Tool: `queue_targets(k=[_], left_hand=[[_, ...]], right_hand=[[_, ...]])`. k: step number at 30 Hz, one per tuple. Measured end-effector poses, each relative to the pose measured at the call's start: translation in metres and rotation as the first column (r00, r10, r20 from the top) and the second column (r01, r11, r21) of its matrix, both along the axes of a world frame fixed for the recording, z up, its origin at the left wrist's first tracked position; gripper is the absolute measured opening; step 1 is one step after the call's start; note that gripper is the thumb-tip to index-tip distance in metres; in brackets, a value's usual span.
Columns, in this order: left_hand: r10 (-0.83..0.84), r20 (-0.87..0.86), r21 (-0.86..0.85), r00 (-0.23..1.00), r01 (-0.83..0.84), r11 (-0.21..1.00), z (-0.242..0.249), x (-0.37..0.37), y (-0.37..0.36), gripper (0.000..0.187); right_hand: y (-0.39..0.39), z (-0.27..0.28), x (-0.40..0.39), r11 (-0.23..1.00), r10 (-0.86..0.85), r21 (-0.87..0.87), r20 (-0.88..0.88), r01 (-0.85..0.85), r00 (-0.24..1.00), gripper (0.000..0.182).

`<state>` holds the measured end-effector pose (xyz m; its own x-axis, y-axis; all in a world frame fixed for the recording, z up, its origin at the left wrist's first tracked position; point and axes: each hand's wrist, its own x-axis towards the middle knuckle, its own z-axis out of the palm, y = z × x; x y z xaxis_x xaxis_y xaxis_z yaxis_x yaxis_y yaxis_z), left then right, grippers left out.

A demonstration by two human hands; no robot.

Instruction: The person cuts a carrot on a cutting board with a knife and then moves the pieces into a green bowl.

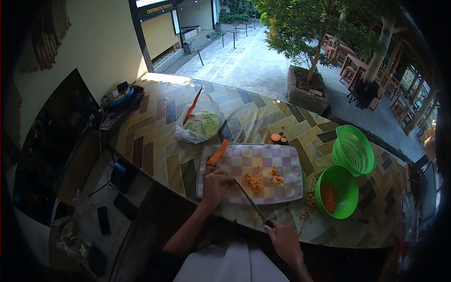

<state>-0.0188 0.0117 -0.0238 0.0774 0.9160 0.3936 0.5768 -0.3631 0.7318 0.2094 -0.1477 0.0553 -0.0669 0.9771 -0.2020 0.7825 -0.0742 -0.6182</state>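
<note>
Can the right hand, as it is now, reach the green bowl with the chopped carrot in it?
Probably yes. The right hand holds the knife, but the bowl stands close on its side, with only carrot scraps between.

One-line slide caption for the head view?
Left hand steadies a carrot on the checked cutting board; right hand holds a knife.

Single head-worn view, wide-angle with dark curved edges. It looks forward and steeply down from above the person's chest, close over the surface (155, 141). Both grips sit low in frame, the board (263, 164) just beyond them, a courtyard far beyond.
</note>
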Motion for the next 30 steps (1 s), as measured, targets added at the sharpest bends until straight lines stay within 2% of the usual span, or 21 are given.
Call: queue_targets(k=[3, 6, 8, 12, 15, 21, 23, 27, 30], left_hand=[[0.004, -0.015, -0.005, 1.0, -0.004, 1.0, -0.006, 0.002, -0.002, 0.014], [0.03, -0.041, 0.015, 0.999, -0.029, 0.999, -0.007, 0.004, -0.005, 0.014], [0.056, -0.054, 0.049, 0.997, -0.053, 0.997, -0.009, 0.006, -0.007, 0.015], [0.108, -0.037, 0.012, 0.993, -0.108, 0.994, -0.006, 0.009, -0.013, 0.015], [0.126, 0.0, -0.002, 0.992, -0.126, 0.992, -0.004, 0.011, -0.016, 0.015], [0.101, 0.062, -0.043, 0.993, -0.098, 0.994, -0.009, 0.007, -0.01, 0.013], [0.098, 0.021, -0.054, 0.995, -0.097, 0.994, -0.009, 0.005, -0.008, 0.012], [0.109, 0.057, -0.048, 0.992, -0.106, 0.993, -0.02, 0.004, -0.006, 0.012], [0.117, 0.06, -0.08, 0.991, -0.112, 0.99, -0.02, 0.004, -0.007, 0.013]], right_hand=[[0.006, 0.005, -0.006, 0.999, 0.04, -0.039, 0.072, -0.037, 0.997, 0.036], [0.015, 0.005, -0.009, 0.999, 0.042, -0.029, 0.063, -0.04, 0.997, 0.036], [0.018, -0.002, -0.006, 0.999, 0.03, -0.014, 0.019, -0.029, 0.999, 0.035], [0.015, -0.014, 0.002, 0.997, -0.049, 0.059, -0.094, 0.055, 0.994, 0.032], [0.009, -0.007, 0.006, 0.996, -0.09, 0.002, -0.153, 0.092, 0.984, 0.031], [0.002, -0.017, 0.009, 0.996, -0.065, 0.045, -0.16, 0.073, 0.985, 0.031], [0.004, -0.009, 0.009, 0.999, -0.052, -0.023, -0.14, 0.049, 0.989, 0.032], [0.01, 0.004, 0.012, 0.994, -0.02, -0.113, -0.152, 0.003, 0.988, 0.035], [0.017, 0.003, 0.016, 0.996, 0.039, -0.08, -0.112, -0.049, 0.993, 0.037]])
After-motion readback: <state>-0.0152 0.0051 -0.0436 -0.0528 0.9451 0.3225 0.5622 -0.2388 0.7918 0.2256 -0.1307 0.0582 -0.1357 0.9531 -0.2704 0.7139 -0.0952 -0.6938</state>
